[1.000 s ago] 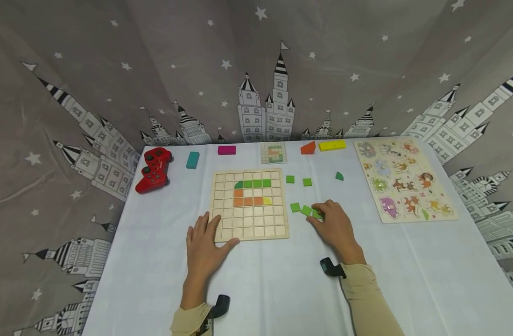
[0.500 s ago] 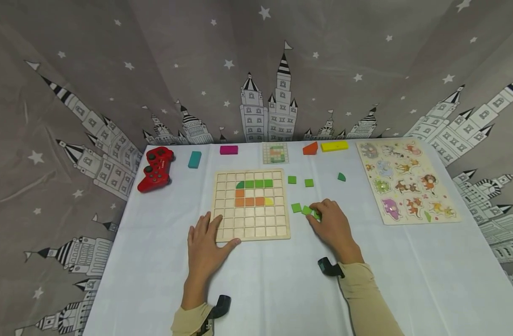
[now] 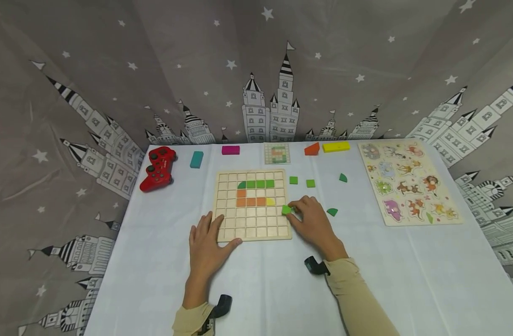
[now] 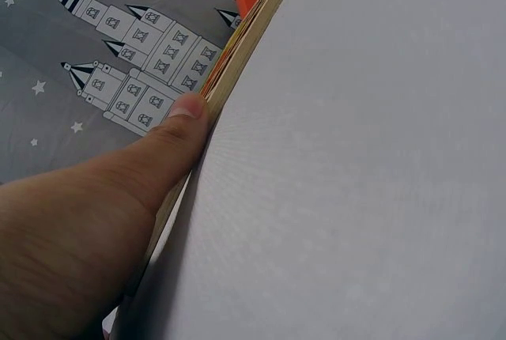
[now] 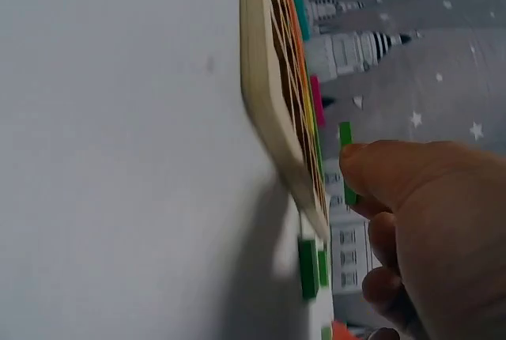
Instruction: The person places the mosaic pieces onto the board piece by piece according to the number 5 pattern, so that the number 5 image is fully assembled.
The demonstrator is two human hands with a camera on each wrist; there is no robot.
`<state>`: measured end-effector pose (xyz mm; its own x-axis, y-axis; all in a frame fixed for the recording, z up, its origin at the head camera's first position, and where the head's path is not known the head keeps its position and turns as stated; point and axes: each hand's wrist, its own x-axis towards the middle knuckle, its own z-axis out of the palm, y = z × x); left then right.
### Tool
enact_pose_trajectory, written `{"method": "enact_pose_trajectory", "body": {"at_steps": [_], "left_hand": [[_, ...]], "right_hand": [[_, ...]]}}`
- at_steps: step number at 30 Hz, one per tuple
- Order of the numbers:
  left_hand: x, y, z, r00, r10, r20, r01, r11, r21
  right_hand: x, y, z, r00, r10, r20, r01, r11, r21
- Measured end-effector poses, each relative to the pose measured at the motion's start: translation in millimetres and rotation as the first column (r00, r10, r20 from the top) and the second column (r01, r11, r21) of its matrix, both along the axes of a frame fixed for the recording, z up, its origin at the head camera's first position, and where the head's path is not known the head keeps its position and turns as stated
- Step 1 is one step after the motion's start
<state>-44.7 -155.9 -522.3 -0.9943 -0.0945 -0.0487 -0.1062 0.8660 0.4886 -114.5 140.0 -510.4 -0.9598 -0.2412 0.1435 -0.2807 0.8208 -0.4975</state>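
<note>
A wooden grid board (image 3: 254, 225) lies flat on the white cloth. In it sit green square tiles (image 3: 260, 184), a dark green quarter-round tile (image 3: 242, 185), orange tiles (image 3: 250, 201) and a yellow tile (image 3: 270, 201). My left hand (image 3: 207, 247) rests at the board's lower left corner, fingers extended on the left edge, thumb along the front edge. At the right edge, my right hand (image 3: 315, 226) pinches a light green square tile (image 3: 286, 210) between thumb and fingers. The right wrist view shows this green tile (image 5: 345, 133) edge-on, raised over the cloth.
Two green squares (image 3: 310, 183) and two dark green quarter-rounds (image 3: 332, 212) lie right of the board. Behind stand a small pattern card (image 3: 277, 153) and coloured blocks (image 3: 336, 147). A red game controller (image 3: 158, 169) lies left, an animal puzzle (image 3: 409, 182) right.
My right hand has moved left to the board's edge with a green tile. The three green squares near it have left their spot, and a dark green quarter-round now shows there. Left hand stays put.
</note>
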Motion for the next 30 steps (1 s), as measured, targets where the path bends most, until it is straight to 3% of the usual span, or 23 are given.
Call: {"method": "enact_pose_trajectory", "body": {"at_steps": [7,30], "left_hand": [[-2.0,0.4,-2.6,1.000,-0.004,0.001,0.004,1.000,-0.007],[0.1,0.0,-0.9,1.000,-0.006,-0.020,0.006,1.000,0.003]], "right_hand": [[-7.8,-24.2,-0.5,0.996,0.084,0.009,-0.084,0.996,0.017],[-10.0,-37.7,2.3,0.990,0.143,-0.022,-0.141,0.988,0.067]]}}
